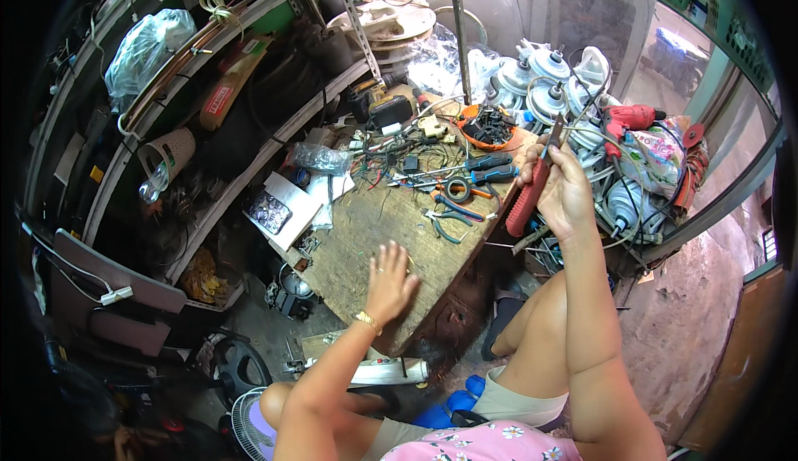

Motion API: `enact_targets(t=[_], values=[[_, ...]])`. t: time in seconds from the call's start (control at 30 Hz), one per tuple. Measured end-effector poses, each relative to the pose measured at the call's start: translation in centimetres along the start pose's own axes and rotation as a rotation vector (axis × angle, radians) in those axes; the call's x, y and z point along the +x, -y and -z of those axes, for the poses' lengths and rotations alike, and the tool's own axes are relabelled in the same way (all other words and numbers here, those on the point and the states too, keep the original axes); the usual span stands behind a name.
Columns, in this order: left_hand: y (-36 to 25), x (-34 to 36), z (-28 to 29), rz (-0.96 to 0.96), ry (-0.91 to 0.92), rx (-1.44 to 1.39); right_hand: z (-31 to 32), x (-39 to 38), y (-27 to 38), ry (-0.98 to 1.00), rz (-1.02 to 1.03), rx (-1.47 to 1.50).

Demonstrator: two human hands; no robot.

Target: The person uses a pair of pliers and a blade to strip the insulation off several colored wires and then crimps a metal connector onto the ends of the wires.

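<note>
My left hand (pixel 391 281) lies flat on the wooden bench top (pixel 345 236), its fingers stretched out and nothing in it. Raised beyond the bench's right edge, my right hand (pixel 568 192) is closed around a red-handled tool (pixel 525 205). A narrow dark metal end points upward from its grip; its exact kind is unclear. Nearby on the bench are blue-and-black screwdrivers (pixel 492 174), a roll of black tape (pixel 457 189), orange-handled pliers (pixel 465 208) and small cutters with blue-green handles (pixel 449 231). An orange bowl (pixel 478 138) holds small dark parts.
Wires and small parts cover the bench's far end, beside a cordless drill (pixel 386 110). A phone (pixel 269 212) lies on white paper at left. White round motor-like parts (pixel 549 95) and a red power tool (pixel 629 118) are piled at right. Metal shelving (pixel 241 166) borders the left.
</note>
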State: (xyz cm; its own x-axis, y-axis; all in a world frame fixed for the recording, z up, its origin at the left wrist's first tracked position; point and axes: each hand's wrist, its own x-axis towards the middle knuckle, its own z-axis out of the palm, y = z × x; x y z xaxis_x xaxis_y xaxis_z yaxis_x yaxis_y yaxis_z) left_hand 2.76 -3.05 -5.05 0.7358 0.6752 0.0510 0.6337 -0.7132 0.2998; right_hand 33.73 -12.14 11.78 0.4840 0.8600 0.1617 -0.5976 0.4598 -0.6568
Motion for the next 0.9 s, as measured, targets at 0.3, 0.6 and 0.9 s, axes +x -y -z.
enact_targets(t=[0.3,0.6,0.9], values=[[-1.9,4.1,4.6,-0.323,-0.179,-0.353,0.1,-1.0,1.1,-0.010,-0.014,-0.031],[13.3,25.6,3.8,0.825,-0.317,-0.754,-1.5,-0.7,-0.4,-0.026,-0.059,-0.089],[11.5,28.3,4.9,0.881,-0.615,-1.105,-2.0,-0.2,-1.8,0.000,-0.161,-0.193]])
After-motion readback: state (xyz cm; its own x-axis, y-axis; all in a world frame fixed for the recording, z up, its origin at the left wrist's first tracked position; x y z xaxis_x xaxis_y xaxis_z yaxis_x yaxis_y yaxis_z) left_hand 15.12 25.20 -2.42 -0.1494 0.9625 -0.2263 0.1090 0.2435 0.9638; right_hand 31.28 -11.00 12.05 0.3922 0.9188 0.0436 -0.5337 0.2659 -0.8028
